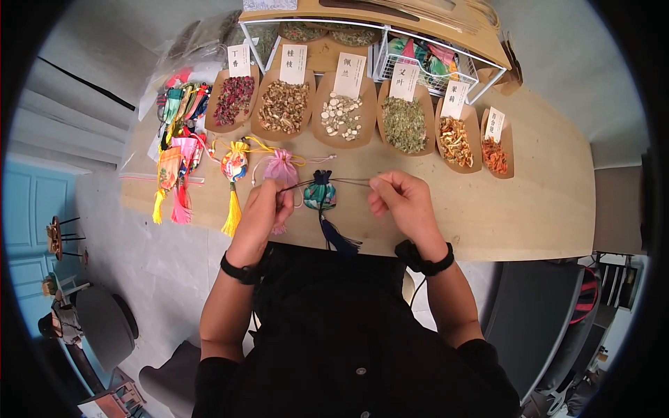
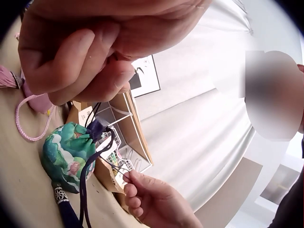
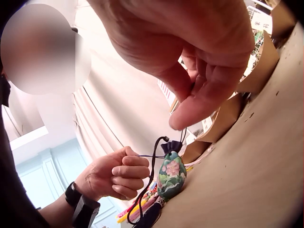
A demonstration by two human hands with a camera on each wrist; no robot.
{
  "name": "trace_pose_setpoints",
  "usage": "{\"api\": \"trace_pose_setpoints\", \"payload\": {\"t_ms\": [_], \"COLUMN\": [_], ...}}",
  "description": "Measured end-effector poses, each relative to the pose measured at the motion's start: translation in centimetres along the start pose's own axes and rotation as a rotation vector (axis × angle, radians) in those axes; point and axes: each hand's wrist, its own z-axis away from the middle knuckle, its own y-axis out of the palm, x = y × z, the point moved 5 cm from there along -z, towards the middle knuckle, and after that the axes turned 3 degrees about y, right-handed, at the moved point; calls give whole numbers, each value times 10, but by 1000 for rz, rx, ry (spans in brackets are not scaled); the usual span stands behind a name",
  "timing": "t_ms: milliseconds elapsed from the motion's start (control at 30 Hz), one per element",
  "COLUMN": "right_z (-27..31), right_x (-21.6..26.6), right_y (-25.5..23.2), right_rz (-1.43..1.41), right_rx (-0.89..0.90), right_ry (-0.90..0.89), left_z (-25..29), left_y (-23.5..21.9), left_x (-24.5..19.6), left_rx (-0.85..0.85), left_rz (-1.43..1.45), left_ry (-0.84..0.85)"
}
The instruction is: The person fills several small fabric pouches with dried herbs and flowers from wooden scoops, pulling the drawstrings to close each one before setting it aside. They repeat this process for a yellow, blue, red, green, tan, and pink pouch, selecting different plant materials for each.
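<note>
Left hand [image 1: 258, 214] and right hand [image 1: 411, 205] pinching cords [image 1: 352, 180], green pouch [image 1: 320, 196] between

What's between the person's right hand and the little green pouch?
Just thin dark cords, stretching from the green pouch to the right hand, as the head view shows.

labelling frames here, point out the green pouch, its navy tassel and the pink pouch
Green pouch [image 3: 171, 175]: right wrist view, body's middle
Navy tassel [image 1: 339, 241]: head view, strands
Pink pouch [image 1: 281, 167]: head view, upper body
</note>
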Motion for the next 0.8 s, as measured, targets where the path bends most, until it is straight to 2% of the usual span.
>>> {"api": "trace_pose_setpoints", "payload": {"t_ms": [133,233,267,367,400,533,667,800], "right_z": [-14,-17,-17,-14,-13,-5,5,14], "right_x": [0,-2,-3,-5,-9,-21,-27,-38], "right_y": [0,-4,-5,-7,-8,-13,-22,-29], "right_rz": [-45,-46,-44,-10,40,203,226,136], "right_rx": [-40,-54,-56,-96,-86,-88,-111,-106], "right_ry": [-22,-41,-47,-64,-76,-127,-86,-1], "left_z": [-12,-6,6,14,13,-2,-11,-21], "left_y": [1,8,11,32,40,58,65,70], "left_x": [-1,-6,-12,-13,-10,-1,1,-5], "left_rx": [-41,-311,-447,-406,-337,-266,-237,-261], "left_rz": [15,-291,-634,-907,-961,-1211,-1177,-1155], "left_ry": [41,498,386,816,796,682,644,608]}}
